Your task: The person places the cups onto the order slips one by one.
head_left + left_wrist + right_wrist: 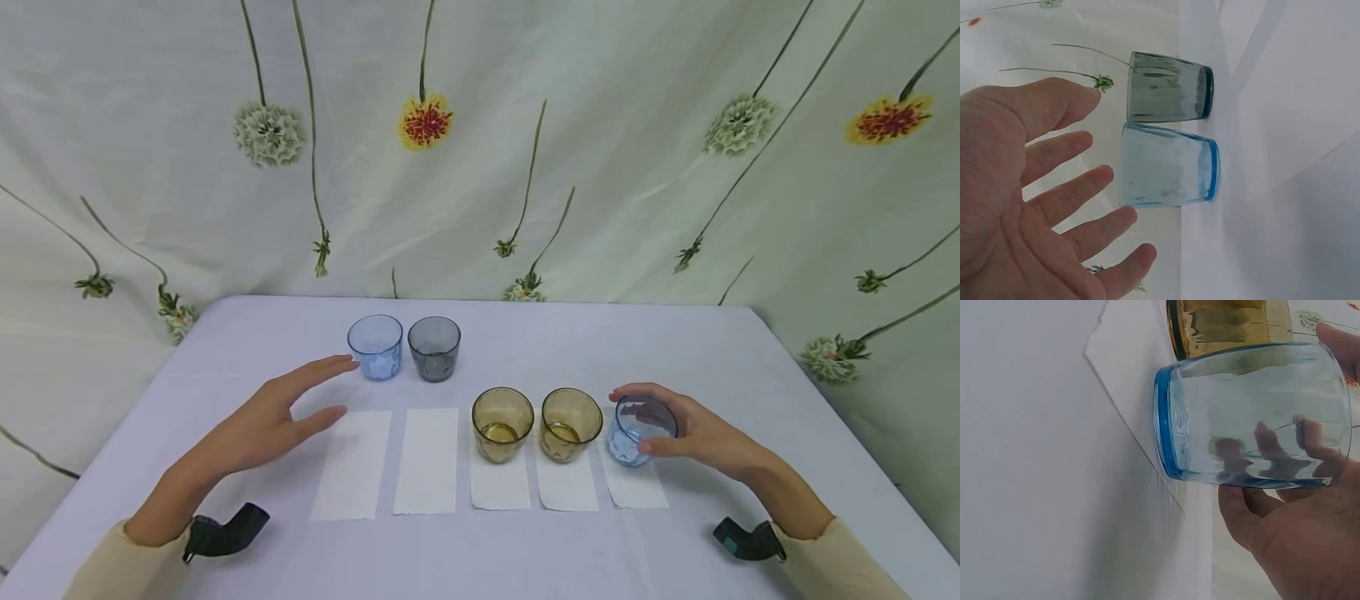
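In the head view, take the left amber glass [502, 427] as the clock's centre. The right amber glass [572, 427] stands just beside it at 3 o'clock, and farther out at 3 the right hand [693, 427] holds the held blue glass [636, 433], its fingers and thumb curled round the sides. The left hand [288, 412] is at 9 o'clock, thumb and fingers wide apart and nothing in its grasp. At 10 o'clock stands the rear blue glass [376, 350], just beside those fingertips; the grey glass [433, 352] is between 10 and 11. White paper slips [425, 462] lie in a row on the worktop [420, 554], before a flowered backdrop [615, 150].

In the left wrist view, the grey glass is at 12 o'clock from the rear blue glass, and the left hand spreads between 8 and 9.

In the right wrist view, fingers show through the held blue glass, with an amber glass at 12 o'clock; whether its base rests on the paper is hard to tell.
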The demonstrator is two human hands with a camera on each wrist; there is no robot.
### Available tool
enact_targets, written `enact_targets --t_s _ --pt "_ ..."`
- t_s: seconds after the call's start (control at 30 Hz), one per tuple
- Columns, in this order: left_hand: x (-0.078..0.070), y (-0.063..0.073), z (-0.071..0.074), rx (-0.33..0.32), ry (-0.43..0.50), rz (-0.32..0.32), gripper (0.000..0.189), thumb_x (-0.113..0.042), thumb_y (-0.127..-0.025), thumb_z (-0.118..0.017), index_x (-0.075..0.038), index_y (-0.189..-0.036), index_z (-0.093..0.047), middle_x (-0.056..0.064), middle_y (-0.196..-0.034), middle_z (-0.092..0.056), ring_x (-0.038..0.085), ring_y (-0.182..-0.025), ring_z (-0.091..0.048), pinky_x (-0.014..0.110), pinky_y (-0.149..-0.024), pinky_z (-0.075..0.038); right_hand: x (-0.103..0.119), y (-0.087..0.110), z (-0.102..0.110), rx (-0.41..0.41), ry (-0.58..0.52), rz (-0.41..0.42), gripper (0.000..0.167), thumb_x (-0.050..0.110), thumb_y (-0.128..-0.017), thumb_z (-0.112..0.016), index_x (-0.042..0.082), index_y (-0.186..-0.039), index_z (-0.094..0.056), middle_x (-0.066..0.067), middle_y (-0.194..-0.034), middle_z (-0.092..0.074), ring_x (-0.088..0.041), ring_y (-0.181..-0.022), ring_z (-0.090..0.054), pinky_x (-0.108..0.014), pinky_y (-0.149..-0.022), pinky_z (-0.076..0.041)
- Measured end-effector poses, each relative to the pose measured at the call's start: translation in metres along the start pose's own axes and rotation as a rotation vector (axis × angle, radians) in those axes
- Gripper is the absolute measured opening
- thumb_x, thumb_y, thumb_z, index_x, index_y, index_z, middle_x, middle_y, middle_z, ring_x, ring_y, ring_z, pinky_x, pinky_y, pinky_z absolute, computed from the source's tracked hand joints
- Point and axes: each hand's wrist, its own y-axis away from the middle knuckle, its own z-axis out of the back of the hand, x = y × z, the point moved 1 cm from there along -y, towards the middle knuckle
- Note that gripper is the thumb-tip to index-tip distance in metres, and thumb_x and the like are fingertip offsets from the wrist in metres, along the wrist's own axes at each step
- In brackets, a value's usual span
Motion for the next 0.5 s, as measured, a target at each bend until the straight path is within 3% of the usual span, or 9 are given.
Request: enact_targets --t_s 0.33,0.5 --pt "-0.007 -0.032 -0.001 0.016 0.043 -0.045 0.055 -0.026 -0.099 -0.065 -0.016 -0.150 -0.046 0.008 -0.155 -0.045 0.037 -0.146 -0.036 0.065 -0.112 -0.032 0.001 0.002 -0.001 -0.007 0.035 -0.020 0.062 0.008 -0.091 -0.071 0.008 -0.146 -0.043 -0.018 -0.146 -0.046 -0.013 -0.132 -0.048 -0.014 -0.105 -0.036" --pt "-0.012 -0.049 -0.005 0.021 0.080 -0.062 0.054 -0.022 -0.099 -0.065 -0.015 -0.149 -0.047 0.007 -0.154 -0.046 0.034 -0.146 -0.037 0.061 -0.114 -0.032 -0.001 0.001 -0.003 -0.005 0.049 -0.012 0.064 0.009 -0.092 -0.072 0.005 -0.147 -0.040 -0.019 -0.144 -0.047 -0.009 -0.130 -0.049 -0.013 -0.104 -0.036"
